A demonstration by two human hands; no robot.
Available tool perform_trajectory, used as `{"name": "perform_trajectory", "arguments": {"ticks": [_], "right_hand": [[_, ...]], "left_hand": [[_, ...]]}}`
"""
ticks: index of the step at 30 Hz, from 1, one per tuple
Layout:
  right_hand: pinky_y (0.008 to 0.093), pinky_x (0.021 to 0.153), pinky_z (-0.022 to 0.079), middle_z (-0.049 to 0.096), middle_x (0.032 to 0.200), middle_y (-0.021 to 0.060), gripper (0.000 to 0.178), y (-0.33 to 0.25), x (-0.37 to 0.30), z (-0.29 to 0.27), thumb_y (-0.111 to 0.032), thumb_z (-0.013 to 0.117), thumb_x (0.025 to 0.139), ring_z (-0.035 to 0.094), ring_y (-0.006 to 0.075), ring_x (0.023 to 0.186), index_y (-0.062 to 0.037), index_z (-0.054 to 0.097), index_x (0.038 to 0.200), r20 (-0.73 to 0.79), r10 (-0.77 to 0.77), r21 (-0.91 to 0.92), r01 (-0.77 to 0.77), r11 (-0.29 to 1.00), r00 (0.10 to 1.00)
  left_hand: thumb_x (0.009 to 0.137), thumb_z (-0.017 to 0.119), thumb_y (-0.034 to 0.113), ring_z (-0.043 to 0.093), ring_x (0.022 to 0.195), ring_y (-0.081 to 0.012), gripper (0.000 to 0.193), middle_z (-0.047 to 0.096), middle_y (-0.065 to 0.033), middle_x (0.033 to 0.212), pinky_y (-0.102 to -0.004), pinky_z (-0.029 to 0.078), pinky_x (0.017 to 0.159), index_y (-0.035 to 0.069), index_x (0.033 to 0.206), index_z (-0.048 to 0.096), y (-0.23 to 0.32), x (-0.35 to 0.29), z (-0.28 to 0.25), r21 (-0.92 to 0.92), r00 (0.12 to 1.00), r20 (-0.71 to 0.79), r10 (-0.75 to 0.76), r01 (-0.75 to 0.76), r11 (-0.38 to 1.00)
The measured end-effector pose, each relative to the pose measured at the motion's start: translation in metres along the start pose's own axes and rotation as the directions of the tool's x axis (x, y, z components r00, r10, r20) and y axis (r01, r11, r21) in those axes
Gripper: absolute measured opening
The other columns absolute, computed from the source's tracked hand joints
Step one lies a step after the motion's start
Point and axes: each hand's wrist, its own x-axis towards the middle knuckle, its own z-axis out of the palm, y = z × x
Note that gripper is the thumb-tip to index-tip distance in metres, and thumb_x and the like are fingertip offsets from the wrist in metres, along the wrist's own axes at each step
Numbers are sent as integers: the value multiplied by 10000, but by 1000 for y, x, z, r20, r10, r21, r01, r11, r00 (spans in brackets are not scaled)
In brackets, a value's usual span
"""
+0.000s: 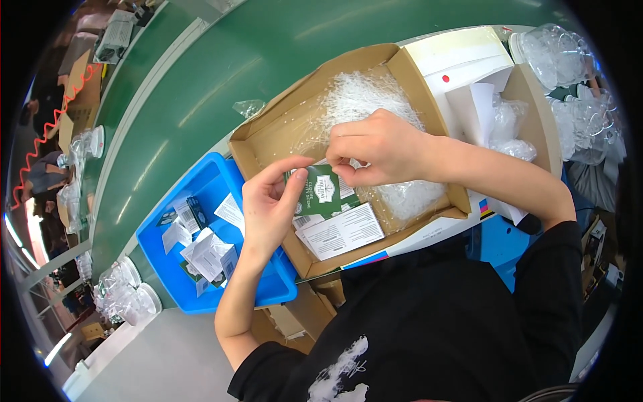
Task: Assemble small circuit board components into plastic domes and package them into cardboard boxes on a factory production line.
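My left hand (273,201) pinches a green printed card (315,201) by its left edge, between thumb and fingers. Closed in a pinch at the card's upper right corner is my right hand (382,147); whatever lies between its fingertips is too small to make out. Both hands are over a shallow cardboard tray (268,137). Thin clear-white plastic strands (368,94) lie heaped in the tray, beyond and under my right hand. White printed cards (345,231) rest at the near side of the tray, just below the green card.
Left of the tray, a blue bin (228,175) contains several folded cards. A white box (462,57) with papers and clear plastic bags stands on the right. Clear plastic containers (552,57) crowd the far right; more (127,291) stand at left. Behind runs a green surface (201,87).
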Motion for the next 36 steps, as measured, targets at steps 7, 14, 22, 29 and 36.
{"name": "perform_trajectory", "arguments": {"ticks": [7,14,22,29,36], "right_hand": [[294,464,464,562,749,7,116,1,1,1,-66,678,740,583,186,569,-94,581,797,-22,-24,-33,23,999,999],[307,477,469,555,749,9,129,1,0,1,-66,683,735,589,194,586,-95,570,792,9,-1,-32,1,999,1000],[303,474,470,563,749,7,149,0,2,0,-57,691,726,596,191,592,-96,565,795,-25,10,-16,-11,1000,1000],[263,485,479,589,738,6,155,-1,3,0,-34,691,725,609,148,579,-89,559,784,-108,104,-26,-107,994,989],[261,490,480,590,737,9,139,-1,3,0,-36,683,733,611,146,585,-83,562,783,-131,94,-5,-95,995,987]], "left_hand": [[937,593,36,489,638,14,177,623,27,769,-152,348,525,-24,1090,658,5,1,4,-81,1000,-9,-2,1,997],[932,605,37,500,632,10,184,616,29,755,-157,361,523,-29,1098,648,7,2,3,-88,1000,-20,3,-5,996],[927,617,40,415,578,29,195,548,73,669,-163,284,489,-18,1111,646,3,1,0,-111,1000,23,-2,4,994],[930,612,37,472,612,17,195,591,46,712,-155,335,515,-24,1112,643,4,1,1,-97,1000,10,6,-5,995],[936,608,47,527,664,0,203,630,11,768,-156,388,555,-36,1119,632,4,0,-1,-134,1000,-10,20,-21,991]]}}
